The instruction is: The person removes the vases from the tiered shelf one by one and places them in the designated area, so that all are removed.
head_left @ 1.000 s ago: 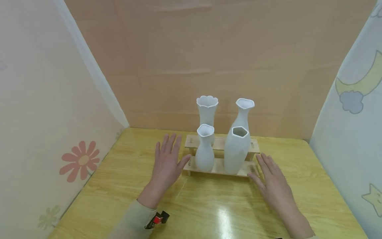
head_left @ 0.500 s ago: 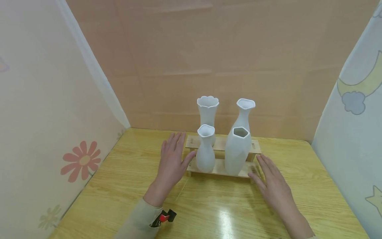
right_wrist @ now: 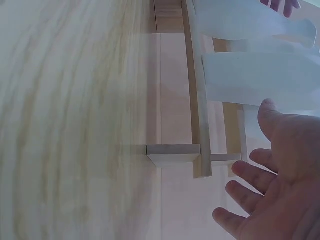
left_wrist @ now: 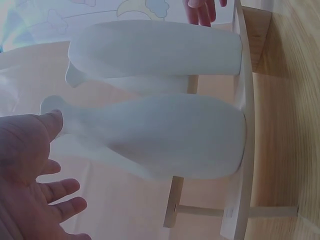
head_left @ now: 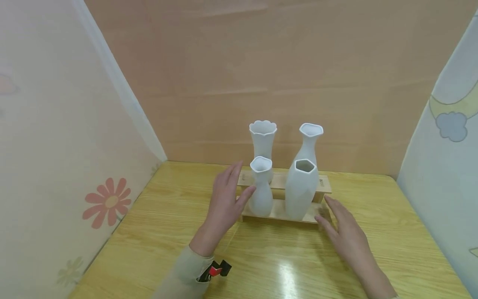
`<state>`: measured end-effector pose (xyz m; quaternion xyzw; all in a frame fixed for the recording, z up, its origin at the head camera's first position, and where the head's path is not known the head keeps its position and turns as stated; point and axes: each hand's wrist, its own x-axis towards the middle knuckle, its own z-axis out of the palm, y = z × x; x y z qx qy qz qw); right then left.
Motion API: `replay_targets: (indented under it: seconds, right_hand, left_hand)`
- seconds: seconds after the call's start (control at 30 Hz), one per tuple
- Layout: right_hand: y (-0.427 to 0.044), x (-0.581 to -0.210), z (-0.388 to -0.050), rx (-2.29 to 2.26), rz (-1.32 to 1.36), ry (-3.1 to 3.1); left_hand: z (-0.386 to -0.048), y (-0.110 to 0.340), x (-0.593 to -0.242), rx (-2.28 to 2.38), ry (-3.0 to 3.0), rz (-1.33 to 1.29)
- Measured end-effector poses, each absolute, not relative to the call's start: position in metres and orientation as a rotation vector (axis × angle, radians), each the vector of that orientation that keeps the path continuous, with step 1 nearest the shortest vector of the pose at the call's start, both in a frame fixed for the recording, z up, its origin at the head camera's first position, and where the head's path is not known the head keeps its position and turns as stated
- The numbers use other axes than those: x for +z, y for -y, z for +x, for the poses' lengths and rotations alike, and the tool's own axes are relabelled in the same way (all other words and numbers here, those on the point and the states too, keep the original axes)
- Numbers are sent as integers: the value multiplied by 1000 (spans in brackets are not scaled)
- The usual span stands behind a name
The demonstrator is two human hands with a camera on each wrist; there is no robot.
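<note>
A two-step wooden stand (head_left: pixel 278 209) carries white vases. On the lower step are a slim-necked vase (head_left: pixel 261 195) at left and a faceted vase (head_left: pixel 300 191) with a five-sided mouth at right. Behind them rise a scallop-rimmed vase (head_left: pixel 263 141) and a flared-mouth vase (head_left: pixel 309 141). My left hand (head_left: pixel 226 201) is beside the slim-necked vase, fingers apart. In the left wrist view its thumb (left_wrist: pixel 54 122) overlaps that vase's neck; whether it touches is unclear. My right hand (head_left: pixel 347 236), fingers loosely spread, is by the stand's right end and holds nothing.
The stand sits on a wood-grain table (head_left: pixel 168 216) near its back edge. A plain orange-brown backdrop (head_left: pixel 284 83) hangs behind. Pale patterned sheets flank both sides, with a red flower (head_left: pixel 108 202) on the left one.
My left hand has moved right, toward the slim-necked vase, and turned slightly. The right hand stays by the stand's right end. The whole scene has shifted a little rightward in the head view.
</note>
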<state>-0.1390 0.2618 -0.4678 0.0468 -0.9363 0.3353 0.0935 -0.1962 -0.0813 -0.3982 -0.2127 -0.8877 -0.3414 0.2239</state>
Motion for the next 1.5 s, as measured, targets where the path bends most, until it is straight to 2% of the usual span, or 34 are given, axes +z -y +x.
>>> replay_targets:
  seconds: [0.9,1.5]
  right_hand:
    - [-268,-485,-153,1319,64,2719]
    - [-277,-499,-157,1515,3,2703]
  left_hand:
    - [-198,61,-393,-1265,2414,-533]
    - [-202,54,-403,-1269,2371,-586]
